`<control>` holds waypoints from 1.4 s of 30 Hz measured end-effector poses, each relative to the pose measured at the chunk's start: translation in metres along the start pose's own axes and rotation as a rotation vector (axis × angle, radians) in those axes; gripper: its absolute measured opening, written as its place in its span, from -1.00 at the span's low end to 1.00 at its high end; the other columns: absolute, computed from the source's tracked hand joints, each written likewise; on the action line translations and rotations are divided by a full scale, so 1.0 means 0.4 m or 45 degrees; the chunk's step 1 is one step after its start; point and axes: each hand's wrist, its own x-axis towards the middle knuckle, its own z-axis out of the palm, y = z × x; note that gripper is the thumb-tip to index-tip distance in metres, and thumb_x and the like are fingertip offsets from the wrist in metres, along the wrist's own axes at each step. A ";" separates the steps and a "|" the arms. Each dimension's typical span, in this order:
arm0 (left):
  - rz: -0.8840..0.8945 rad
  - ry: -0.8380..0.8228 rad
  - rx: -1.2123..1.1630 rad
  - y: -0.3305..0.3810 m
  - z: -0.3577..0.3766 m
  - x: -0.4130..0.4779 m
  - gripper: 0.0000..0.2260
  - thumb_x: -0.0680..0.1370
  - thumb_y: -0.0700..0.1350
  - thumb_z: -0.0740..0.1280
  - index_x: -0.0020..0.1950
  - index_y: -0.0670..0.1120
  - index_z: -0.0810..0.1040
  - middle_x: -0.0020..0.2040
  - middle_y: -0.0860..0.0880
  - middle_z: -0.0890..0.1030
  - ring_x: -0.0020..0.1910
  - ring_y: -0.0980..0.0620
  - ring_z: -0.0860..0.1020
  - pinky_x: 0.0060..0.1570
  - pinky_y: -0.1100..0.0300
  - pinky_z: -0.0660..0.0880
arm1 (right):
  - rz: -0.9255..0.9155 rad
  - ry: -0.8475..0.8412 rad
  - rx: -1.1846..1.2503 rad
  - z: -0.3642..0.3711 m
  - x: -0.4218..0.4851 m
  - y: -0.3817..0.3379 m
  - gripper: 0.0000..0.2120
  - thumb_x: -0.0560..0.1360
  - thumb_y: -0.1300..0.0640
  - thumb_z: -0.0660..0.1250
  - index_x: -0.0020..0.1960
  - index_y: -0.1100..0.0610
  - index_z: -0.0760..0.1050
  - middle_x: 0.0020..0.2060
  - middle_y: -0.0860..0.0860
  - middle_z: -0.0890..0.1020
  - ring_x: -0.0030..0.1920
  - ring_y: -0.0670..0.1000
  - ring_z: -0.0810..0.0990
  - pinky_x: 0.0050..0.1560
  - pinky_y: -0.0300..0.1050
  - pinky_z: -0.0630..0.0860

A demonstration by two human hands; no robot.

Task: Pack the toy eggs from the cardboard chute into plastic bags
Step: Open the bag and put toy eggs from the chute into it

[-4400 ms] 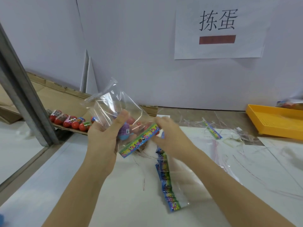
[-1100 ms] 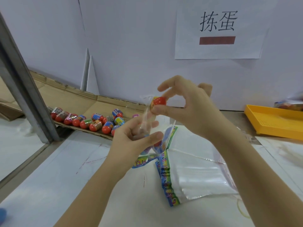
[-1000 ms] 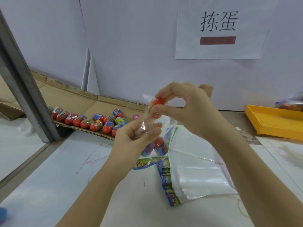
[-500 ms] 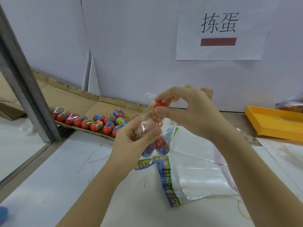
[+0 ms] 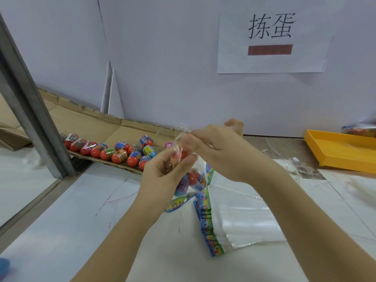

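White tabletop (image 5: 61, 231), white wall behind. Thumb and forefinger of left hand (image 5: 162, 178) curled, pinching one side of the clear plastic bag (image 5: 189, 190) near its mouth; right hand (image 5: 221, 155) fingers bent, pinching the opposite lip. Bag hangs between both hands above the table, printed strip end down. Several toy eggs (image 5: 192, 177) sit inside, one red one up by the fingertips. Loose eggs (image 5: 122, 152) lie on the cardboard chute (image 5: 97, 127) left of the hands. Stack of flat bags (image 5: 244, 222) on the table below the right forearm. Yellow tray (image 5: 341, 153) far right, paper sign (image 5: 270, 62) on wall, metal post (image 5: 30, 110) at left
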 end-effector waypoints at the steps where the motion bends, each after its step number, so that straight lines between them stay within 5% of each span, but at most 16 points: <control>1: -0.008 0.023 -0.003 -0.003 0.000 0.002 -0.84 0.36 0.00 0.42 -0.13 -0.03 0.66 -0.35 0.02 0.65 -0.34 0.15 0.65 -0.34 0.37 0.53 | -0.014 -0.047 0.002 0.003 0.000 -0.001 -0.58 0.60 -0.24 -0.04 -0.33 -0.22 0.42 -0.46 -0.20 0.47 -0.17 -0.29 0.43 0.18 -0.04 -0.02; 3: -0.058 0.084 -0.038 -0.006 -0.003 0.004 -0.85 0.37 0.01 0.41 -0.10 0.06 0.68 -0.34 0.00 0.64 -0.36 0.12 0.64 -0.36 0.32 0.55 | -0.039 -0.030 0.005 0.014 0.001 0.000 -0.55 0.54 -0.31 -0.09 -0.20 -0.23 0.53 -0.22 -0.27 0.51 0.03 -0.24 0.34 0.23 0.00 0.00; 5: -0.104 0.171 -0.129 -0.002 -0.014 0.011 -0.78 0.40 0.00 0.38 0.02 0.08 0.66 -0.18 0.00 0.71 -0.23 0.06 0.68 -0.25 0.25 0.60 | 0.021 0.240 0.182 0.029 0.008 0.006 -0.61 0.51 -0.26 -0.01 0.05 -0.25 0.57 0.08 -0.24 0.43 0.19 -0.16 0.24 0.27 -0.09 0.03; 8: -0.190 0.377 -0.336 0.024 -0.048 0.027 -0.82 0.52 -0.04 0.35 0.08 -0.04 0.63 -0.13 -0.01 0.72 -0.21 0.05 0.69 -0.30 0.18 0.62 | 0.202 0.485 0.484 0.064 0.023 0.045 -0.65 0.57 -0.04 0.16 0.35 -0.15 0.39 0.22 -0.18 0.39 0.33 -0.03 0.27 0.38 -0.09 0.14; 13: -0.428 0.607 -0.526 0.047 -0.105 0.055 -0.76 0.47 0.12 0.40 -0.04 -0.03 0.63 -0.10 -0.05 0.72 -0.18 -0.02 0.70 -0.30 0.09 0.62 | 0.308 -0.255 -0.108 0.176 0.010 0.118 -0.41 0.62 0.07 0.14 0.52 -0.25 -0.06 0.56 -0.02 -0.06 0.50 0.09 0.00 0.44 0.16 0.02; 16: -0.395 0.628 -0.430 0.038 -0.103 0.055 -0.87 0.52 -0.02 0.40 -0.13 -0.07 0.64 -0.16 -0.07 0.71 -0.25 0.00 0.69 -0.37 0.11 0.60 | 0.169 -0.364 -0.225 0.237 0.004 0.104 -0.44 0.63 0.00 0.08 0.53 -0.23 -0.11 0.56 -0.04 -0.09 0.50 0.06 -0.01 0.43 0.30 -0.06; 20: -0.315 0.518 -0.353 0.027 -0.088 0.049 -0.77 0.57 -0.14 0.32 -0.21 -0.04 0.71 -0.22 -0.07 0.71 -0.28 0.02 0.69 -0.39 0.14 0.61 | 0.137 -0.110 -0.379 0.249 0.003 0.088 -0.66 0.55 -0.01 0.21 0.30 -0.05 0.32 0.29 -0.03 0.32 0.30 0.06 0.29 0.35 0.15 0.02; 23: -0.284 0.474 -0.291 0.024 -0.082 0.046 -0.77 0.57 -0.14 0.32 -0.20 -0.02 0.73 -0.16 -0.09 0.72 -0.21 -0.02 0.69 -0.29 0.08 0.65 | 0.131 0.060 -0.358 0.243 0.003 0.087 -0.58 0.49 0.02 0.31 0.30 -0.05 0.28 0.22 -0.02 0.34 0.24 0.06 0.32 0.26 0.05 0.17; 26: -0.266 0.467 -0.263 0.024 -0.077 0.045 -0.76 0.56 -0.13 0.33 -0.24 0.02 0.73 -0.21 -0.04 0.72 -0.26 0.03 0.69 -0.39 0.17 0.61 | 0.122 -0.124 -0.352 0.245 0.004 0.091 -0.43 0.54 0.13 0.24 0.46 -0.10 0.09 0.34 0.02 0.33 0.27 0.12 0.35 0.26 0.13 0.27; 32: -0.452 0.473 -0.239 0.004 -0.081 0.056 -0.82 0.36 0.06 0.51 -0.16 -0.02 0.69 -0.19 -0.08 0.72 -0.23 -0.03 0.71 -0.33 0.10 0.61 | 0.103 -0.030 -0.201 0.248 0.009 0.101 -0.63 0.54 0.14 0.29 0.28 -0.01 0.26 0.04 0.01 0.53 0.07 0.07 0.50 0.16 0.03 0.33; 34: -0.424 0.411 -0.229 0.004 -0.081 0.051 -0.67 0.18 0.06 0.53 -0.12 -0.03 0.70 -0.14 -0.09 0.72 -0.20 -0.03 0.70 -0.29 0.10 0.61 | 0.208 -0.017 -0.019 0.232 0.012 0.109 -0.70 0.57 0.08 0.26 0.27 -0.04 0.30 -0.01 -0.01 0.52 0.01 0.03 0.51 0.13 -0.02 0.37; 37: -0.369 0.359 -0.246 0.001 -0.079 0.048 -0.69 0.24 -0.06 0.47 -0.04 -0.05 0.69 -0.15 -0.07 0.72 -0.22 0.02 0.70 -0.36 0.17 0.60 | 0.467 0.127 0.632 0.174 0.030 0.122 -0.82 0.57 0.08 0.28 0.13 -0.07 0.34 -0.10 -0.08 0.53 -0.16 -0.11 0.51 -0.15 -0.30 0.43; 42: -0.349 0.237 -0.115 -0.017 -0.061 0.043 -0.77 0.25 -0.05 0.45 -0.11 0.07 0.72 -0.08 -0.01 0.73 -0.11 0.05 0.70 -0.27 0.22 0.60 | 0.501 0.489 1.409 0.045 0.047 0.107 -0.90 0.59 0.24 0.24 -0.04 0.06 0.42 -0.13 0.02 0.64 -0.25 -0.08 0.63 -0.22 -0.20 0.59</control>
